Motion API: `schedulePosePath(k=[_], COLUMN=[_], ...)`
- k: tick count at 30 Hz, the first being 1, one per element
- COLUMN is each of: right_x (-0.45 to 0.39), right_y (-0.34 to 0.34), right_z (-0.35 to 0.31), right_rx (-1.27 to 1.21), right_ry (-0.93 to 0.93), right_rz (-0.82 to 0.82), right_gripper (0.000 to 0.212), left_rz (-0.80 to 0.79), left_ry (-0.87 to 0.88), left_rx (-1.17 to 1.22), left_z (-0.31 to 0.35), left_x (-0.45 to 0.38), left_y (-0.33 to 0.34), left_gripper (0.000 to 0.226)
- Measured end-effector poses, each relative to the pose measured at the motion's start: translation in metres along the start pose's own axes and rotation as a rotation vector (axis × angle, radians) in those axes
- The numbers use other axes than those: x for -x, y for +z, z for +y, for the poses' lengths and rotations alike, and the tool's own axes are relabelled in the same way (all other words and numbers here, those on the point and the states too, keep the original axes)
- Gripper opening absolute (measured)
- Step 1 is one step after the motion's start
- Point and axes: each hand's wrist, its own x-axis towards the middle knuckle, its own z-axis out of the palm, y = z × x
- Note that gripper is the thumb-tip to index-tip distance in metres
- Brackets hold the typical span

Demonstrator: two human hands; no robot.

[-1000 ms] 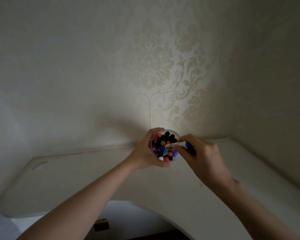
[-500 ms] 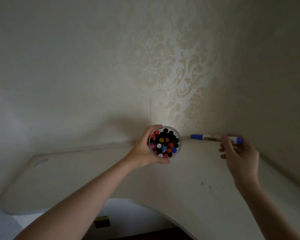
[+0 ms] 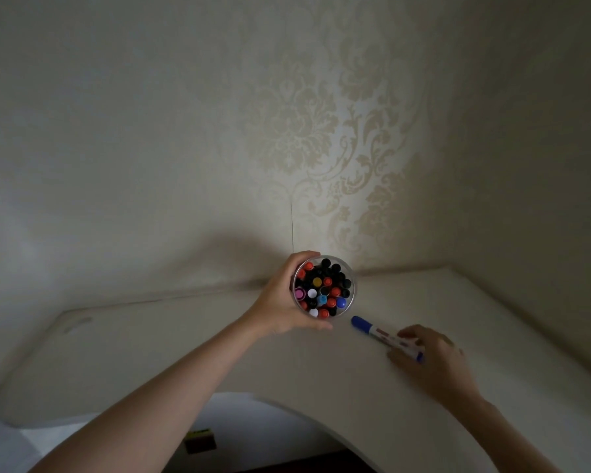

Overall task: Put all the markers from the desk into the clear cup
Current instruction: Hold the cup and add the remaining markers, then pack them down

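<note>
**Blue marker low over the counter, cup packed with markers in your left grip**

Your left hand [image 3: 284, 303] is wrapping round the clear cup [image 3: 324, 289], its grip curling about the cup's left and near side, with the thumb lying along the near rim. The cup is sitting at the back of the pale counter [image 3: 151, 343], close to the patterned wall [image 3: 321, 138], and it is crowded with markers [image 3: 323, 285] standing upright, caps up: black, red, white, pink, yellow and blue ones.

Your right hand [image 3: 430, 360] is reaching out to the right of the cup and nearer to you. Its grip is pinching the tail end of the blue marker [image 3: 382, 336] between fingertips and thumb. The marker is lying nearly flat, its blue cap pointing away from that grip toward the cup, stopping just short of your left thumb. Whether the marker is touching the counter or hanging just above it, you cannot tell from this view.

Below the counter's curved near edge, a small dark object with a yellow top [image 3: 200, 440] is showing.
</note>
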Motion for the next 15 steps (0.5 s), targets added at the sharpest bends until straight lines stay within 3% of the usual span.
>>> schedulePosePath(k=[4,7,10,15], right_x=[-0.011,-0.023,-0.030,-0.028], right_y=[-0.014,-0.027,-0.029,-0.015], right_z=[-0.039,-0.083,-0.108,-0.123], right_rx=[-0.143,-0.208,0.026,0.303], right_ry=[-0.291,-0.388,-0.353,-0.308], right_rz=[0.334,0.340,0.295,0.314], right_gripper=[0.028,0.033,0.049,0.051], left_rz=[0.003,0.003,0.013,0.030], left_ry=[-0.011,0.000,-0.003,-0.008], left_rx=[0.016,-0.001,-0.002,-0.006], left_z=[0.003,0.004,0.005,0.004], left_x=[0.000,0.000,0.000,0.002], left_y=[0.001,0.002,0.001,-0.001], left_gripper=[0.106,0.108,0.113,0.111])
